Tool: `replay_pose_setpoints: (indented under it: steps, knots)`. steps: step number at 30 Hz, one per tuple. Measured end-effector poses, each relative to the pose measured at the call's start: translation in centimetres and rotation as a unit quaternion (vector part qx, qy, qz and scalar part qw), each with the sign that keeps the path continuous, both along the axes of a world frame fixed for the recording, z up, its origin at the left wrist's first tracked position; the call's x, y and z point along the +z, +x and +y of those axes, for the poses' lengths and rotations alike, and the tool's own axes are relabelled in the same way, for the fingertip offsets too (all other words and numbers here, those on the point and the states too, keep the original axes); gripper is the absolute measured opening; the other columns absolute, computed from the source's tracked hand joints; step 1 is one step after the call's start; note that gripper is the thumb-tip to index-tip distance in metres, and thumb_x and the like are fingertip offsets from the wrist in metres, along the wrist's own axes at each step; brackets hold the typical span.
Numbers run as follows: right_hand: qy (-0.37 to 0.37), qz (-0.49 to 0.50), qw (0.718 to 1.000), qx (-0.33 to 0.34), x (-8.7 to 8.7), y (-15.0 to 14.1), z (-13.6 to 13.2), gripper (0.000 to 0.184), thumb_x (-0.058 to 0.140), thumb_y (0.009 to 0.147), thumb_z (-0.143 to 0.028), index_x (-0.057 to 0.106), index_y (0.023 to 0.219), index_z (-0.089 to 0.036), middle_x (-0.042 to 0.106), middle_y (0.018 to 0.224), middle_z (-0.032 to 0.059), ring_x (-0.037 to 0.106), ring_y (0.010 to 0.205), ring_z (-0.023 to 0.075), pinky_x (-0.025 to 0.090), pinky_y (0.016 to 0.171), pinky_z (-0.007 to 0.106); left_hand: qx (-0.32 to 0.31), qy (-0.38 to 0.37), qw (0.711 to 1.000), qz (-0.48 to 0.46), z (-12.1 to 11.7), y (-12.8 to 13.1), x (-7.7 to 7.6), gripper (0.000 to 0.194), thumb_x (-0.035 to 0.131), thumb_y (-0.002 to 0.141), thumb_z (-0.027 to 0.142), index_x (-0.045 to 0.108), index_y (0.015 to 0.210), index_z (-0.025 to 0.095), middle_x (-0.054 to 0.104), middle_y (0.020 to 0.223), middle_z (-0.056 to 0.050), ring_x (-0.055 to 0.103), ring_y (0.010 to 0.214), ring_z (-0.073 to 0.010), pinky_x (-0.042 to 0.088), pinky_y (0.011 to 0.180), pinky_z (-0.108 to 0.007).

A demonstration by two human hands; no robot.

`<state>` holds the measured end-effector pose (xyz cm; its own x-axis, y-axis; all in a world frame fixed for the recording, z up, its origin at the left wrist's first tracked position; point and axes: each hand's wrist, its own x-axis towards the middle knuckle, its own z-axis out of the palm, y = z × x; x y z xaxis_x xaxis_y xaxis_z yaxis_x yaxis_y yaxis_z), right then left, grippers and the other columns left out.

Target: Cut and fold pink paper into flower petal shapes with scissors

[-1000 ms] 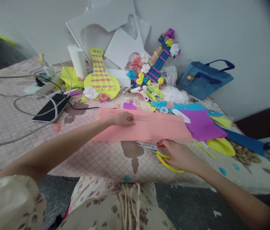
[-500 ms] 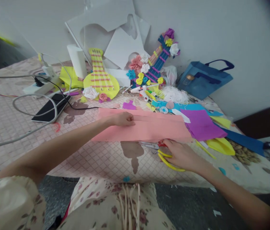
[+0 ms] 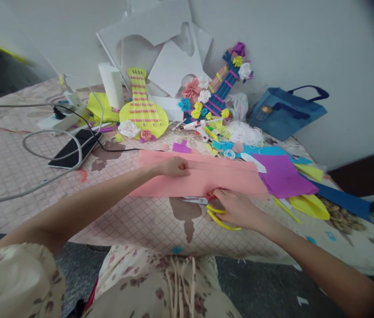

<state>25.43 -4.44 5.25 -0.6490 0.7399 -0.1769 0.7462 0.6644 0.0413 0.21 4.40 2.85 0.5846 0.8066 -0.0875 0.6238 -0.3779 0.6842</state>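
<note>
A long sheet of salmon-pink crepe paper [image 3: 227, 176] lies across the table in front of me, with a narrow strip or fold line along its far part. My left hand [image 3: 174, 166] rests on it, fingers closed at the near end of that line, pinching the paper. In my right hand [image 3: 235, 205] is a pair of scissors [image 3: 218, 217] with yellow and red handles. Their blades point left, along the paper's near edge. Whether the blades touch the paper, I cannot tell.
Behind the paper stand a yellow paper guitar [image 3: 143, 117] and a blue flowered one [image 3: 223, 90]. A glue gun [image 3: 202, 128] lies among scraps. Purple crepe paper [image 3: 283, 174] sits right, a blue bag [image 3: 286, 112] beyond. Cables, a power strip [image 3: 59, 119] and a black tablet-like slab [image 3: 74, 150] are left.
My right hand has moved left with the scissors, along the paper's near edge. My left hand keeps its place on the paper. The whole view has shifted slightly.
</note>
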Motion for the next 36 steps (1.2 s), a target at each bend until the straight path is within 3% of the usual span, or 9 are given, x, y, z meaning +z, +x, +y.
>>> replay_pose_setpoints:
  steps: [4,7,11,14,18,21,26,31,36]
  knots:
    - [0.001,0.0,1.0,0.01,-0.1,-0.2,0.2,0.03,0.059,0.076,-0.034,0.052,0.097,-0.015,0.065,0.094,0.0105,0.062,0.086,0.0255,0.041,0.066,0.03,0.003,0.008,1.0,-0.013,-0.1,0.1,-0.3,0.021,0.054,0.074,0.035,0.052,0.068,0.015,0.053,0.059,0.001,0.046,0.056,-0.0111,0.031,0.051,-0.023]
    - [-0.006,0.008,1.0,0.013,-0.3,-0.2,0.2,0.03,0.058,0.076,-0.033,0.051,0.099,-0.015,0.065,0.096,0.0112,0.062,0.087,0.0257,0.041,0.068,0.031,0.016,0.012,0.999,-0.042,-0.3,-0.1,-0.5,0.024,0.052,0.078,0.032,0.056,0.092,0.013,0.064,0.08,-0.005,0.056,0.069,-0.0134,0.041,0.059,-0.023]
    - [-0.011,0.012,1.0,0.009,-0.5,-0.1,0.4,0.033,0.059,0.075,-0.035,0.051,0.1,-0.016,0.065,0.097,0.0114,0.062,0.088,0.0264,0.042,0.067,0.031,0.013,0.14,0.983,-0.117,-1.1,-1.7,-0.1,0.035,0.046,0.085,0.026,0.049,0.118,0.014,0.062,0.111,-0.013,0.059,0.097,-0.0185,0.046,0.081,-0.032]
    - [-0.012,0.015,1.0,0.014,-0.5,-0.2,0.5,0.032,0.058,0.075,-0.035,0.051,0.1,-0.016,0.065,0.098,0.0115,0.062,0.088,0.0259,0.042,0.067,0.031,-0.11,0.23,0.963,-0.082,-2.2,-3.2,0.3,0.033,0.037,0.09,0.02,0.055,0.118,0.019,0.057,0.125,-0.011,0.048,0.119,-0.0212,0.035,0.1,-0.039]
    - [-0.009,0.007,1.0,0.021,-0.5,-0.3,0.5,0.029,0.058,0.075,-0.033,0.052,0.096,-0.015,0.065,0.095,0.0111,0.062,0.085,0.0252,0.041,0.066,0.03,-0.254,0.215,0.943,0.003,-3.3,-4.4,-0.1,0.044,0.035,0.093,0.023,0.038,0.137,0.026,0.036,0.145,-0.004,0.026,0.136,-0.0199,0.01,0.112,-0.044]
    - [-0.011,0.01,1.0,0.021,-0.6,-0.3,0.6,0.03,0.059,0.075,-0.035,0.052,0.097,-0.016,0.065,0.094,0.0104,0.062,0.085,0.0246,0.041,0.067,0.029,-0.273,0.202,0.94,0.025,-3.3,-4.8,-0.9,0.05,0.033,0.094,0.031,0.022,0.143,0.03,0.025,0.15,-0.001,0.017,0.139,-0.0182,-0.006,0.112,-0.043]
    - [-0.02,0.008,1.0,0.022,-0.9,-0.2,0.9,0.035,0.06,0.074,-0.037,0.052,0.1,-0.017,0.065,0.097,0.0103,0.062,0.088,0.0257,0.041,0.069,0.03,-0.284,0.197,0.937,0.048,-2.9,-5.1,-2.0,0.052,0.029,0.094,0.035,0.015,0.144,0.029,0.022,0.15,0.0,0.007,0.14,-0.0174,-0.015,0.109,-0.043]
    - [-0.01,0.004,0.999,0.03,-1.0,-0.2,1.1,0.034,0.059,0.075,-0.041,0.053,0.099,-0.017,0.066,0.094,0.0106,0.063,0.085,0.0262,0.041,0.066,0.03,-0.28,0.197,0.938,0.055,-2.9,-5.1,-2.2,0.052,0.03,0.094,0.035,0.014,0.144,0.031,0.021,0.15,0.001,0.01,0.14,-0.0158,-0.015,0.109,-0.042]
    - [-0.004,-0.019,0.999,0.032,-1.0,-0.3,1.4,0.035,0.059,0.075,-0.044,0.054,0.098,-0.018,0.067,0.091,0.0098,0.063,0.081,0.0257,0.039,0.061,0.029,-0.274,0.187,0.943,-0.008,-2.9,-5.0,-2.2,0.052,0.037,0.092,0.034,0.023,0.142,0.033,0.029,0.147,0.001,0.018,0.138,-0.0171,-0.006,0.112,-0.042]
